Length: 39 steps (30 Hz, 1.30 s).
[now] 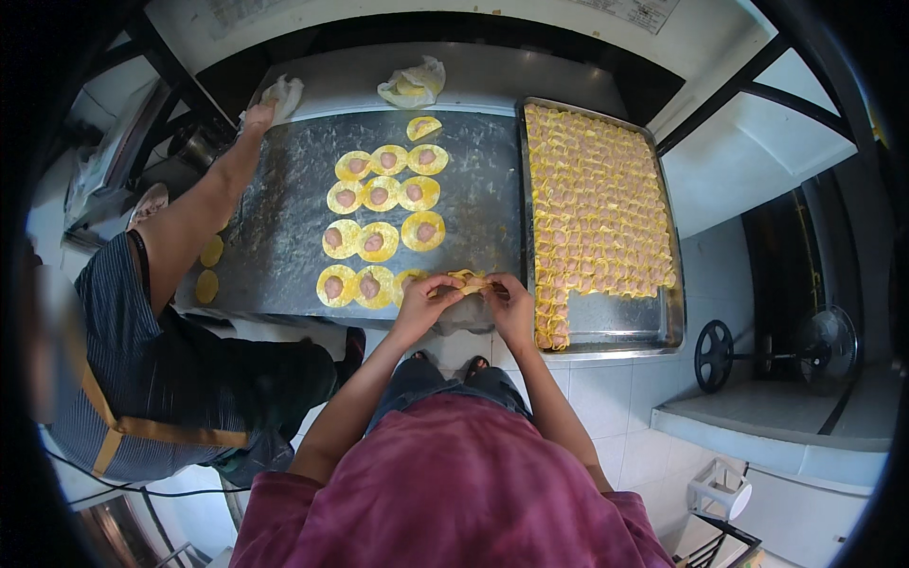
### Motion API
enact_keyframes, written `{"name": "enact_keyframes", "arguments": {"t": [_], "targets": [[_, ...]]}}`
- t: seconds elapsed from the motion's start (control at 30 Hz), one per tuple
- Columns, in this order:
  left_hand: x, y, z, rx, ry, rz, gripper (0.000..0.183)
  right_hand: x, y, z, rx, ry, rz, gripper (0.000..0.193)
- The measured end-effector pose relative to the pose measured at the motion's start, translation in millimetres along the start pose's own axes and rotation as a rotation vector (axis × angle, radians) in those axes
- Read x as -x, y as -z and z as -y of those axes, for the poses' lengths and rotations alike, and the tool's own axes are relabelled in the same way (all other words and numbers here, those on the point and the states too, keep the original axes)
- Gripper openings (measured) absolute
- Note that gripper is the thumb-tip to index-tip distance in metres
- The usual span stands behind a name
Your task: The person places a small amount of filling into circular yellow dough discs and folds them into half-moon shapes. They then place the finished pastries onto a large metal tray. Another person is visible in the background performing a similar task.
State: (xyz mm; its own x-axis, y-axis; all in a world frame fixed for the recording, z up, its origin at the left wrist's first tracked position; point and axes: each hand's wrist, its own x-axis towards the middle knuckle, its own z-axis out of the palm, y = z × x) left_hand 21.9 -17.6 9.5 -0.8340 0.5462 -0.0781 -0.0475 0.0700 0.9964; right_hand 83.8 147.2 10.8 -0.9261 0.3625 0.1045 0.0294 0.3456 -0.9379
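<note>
Over the near edge of the dark table (284, 237), my left hand (431, 298) and my right hand (512, 308) pinch a yellow dumpling (470, 282) from both sides, fingertips closed on its wrapper. Pink filling shows in it. To the left of it lie rows of round yellow wrappers (375, 241), each with a ball of pink filling (333, 287). One wrapper (424, 128) at the far end is folded over. On my right, a large metal tray (620, 318) is packed with rows of finished-looking dumplings (601, 199); bare metal shows at its near end.
At the left, a co-worker's arm (213, 194) reaches across the table to a white plastic bag (285, 93). Another bag (414, 83) with yellow wrappers lies at the back. Loose wrappers (207, 286) sit at the left edge. A fan (827, 346) and a white stool (720, 489) stand right.
</note>
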Motion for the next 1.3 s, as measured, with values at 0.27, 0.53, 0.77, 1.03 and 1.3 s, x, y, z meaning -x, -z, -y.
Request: {"name": "enact_keyframes", "arguments": {"t": [0.27, 0.53, 0.77, 1.03, 1.3], "targets": [[-2.0, -7.2, 4.8, -0.445, -0.070, -0.024, 0.035, 0.9, -5.9, -11.3, 0.326, 0.105, 0.051, 0.031], [-0.2, -12.4, 0.9, -0.703, -0.273, 0.050, 0.038, 2.4, -8.3, -5.8, 0.378, 0.226, 0.100, 0.029], [-13.5, -3.5, 5.3, -0.876, -0.197, 0.095, 0.034, -10.4, -5.0, -9.8, 0.315, 0.243, 0.223, 0.027], [-11.4, -3.0, -5.3, -0.752, -0.138, 0.113, 0.031, -0.9, -9.8, -9.7, 0.427, 0.188, 0.160, 0.028], [-20.6, -3.8, -1.7, -0.612, -0.234, 0.096, 0.019, -8.4, -3.2, -16.3, 0.398, 0.172, 0.151, 0.026]]}}
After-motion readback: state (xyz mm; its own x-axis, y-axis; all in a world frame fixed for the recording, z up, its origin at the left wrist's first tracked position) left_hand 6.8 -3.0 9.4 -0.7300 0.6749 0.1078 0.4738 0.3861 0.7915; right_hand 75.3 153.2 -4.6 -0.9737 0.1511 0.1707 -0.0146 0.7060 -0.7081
